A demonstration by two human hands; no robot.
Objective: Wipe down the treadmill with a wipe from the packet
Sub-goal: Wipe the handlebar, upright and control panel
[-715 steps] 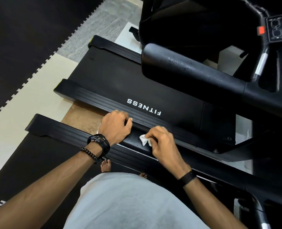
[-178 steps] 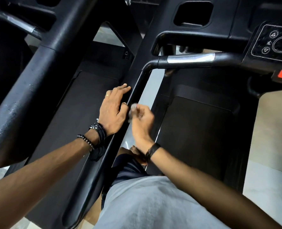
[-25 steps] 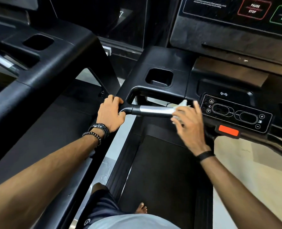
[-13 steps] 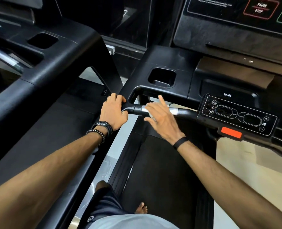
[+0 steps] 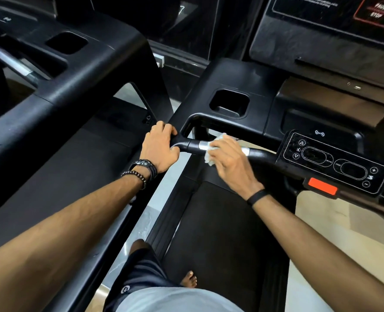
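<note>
A: Start at the far left. What is there?

B: A second treadmill (image 5: 58, 70), black, with a cup recess in its console and a silver-and-black bar of its own at the left edge.

A: And coming toward the middle?

B: The left hand (image 5: 160, 146). Its fingers are curled over the black bend where the handlebar (image 5: 259, 155) meets the frame, thumb underneath, so it grips that corner. A ring sits on one finger, and on that wrist there is a dark watch (image 5: 144, 165) with a bead bracelet (image 5: 134, 176) just behind it.

A: Where is the wipe?

B: The wipe (image 5: 210, 149) is bunched up white against the silver part of the handlebar, just right of the left hand. Crumpled edges show above and below the bar.

A: Who holds it?

B: The right hand (image 5: 228, 162). It lies over the bar with the fingers bent round the wipe, pressing it onto the metal. A black band (image 5: 257, 197) is on that wrist.

A: Further right?

B: The treadmill (image 5: 236, 79) being cleaned has a square cup recess above the bar, then a control panel (image 5: 335, 163) with arrow, plus and minus buttons, and a red tab (image 5: 322, 186) under it. A screen with a red-framed stop button is at the top right.

A: Below?

B: The dark belt (image 5: 220, 233), with a bare foot (image 5: 189, 281) on it near the bottom.
</note>
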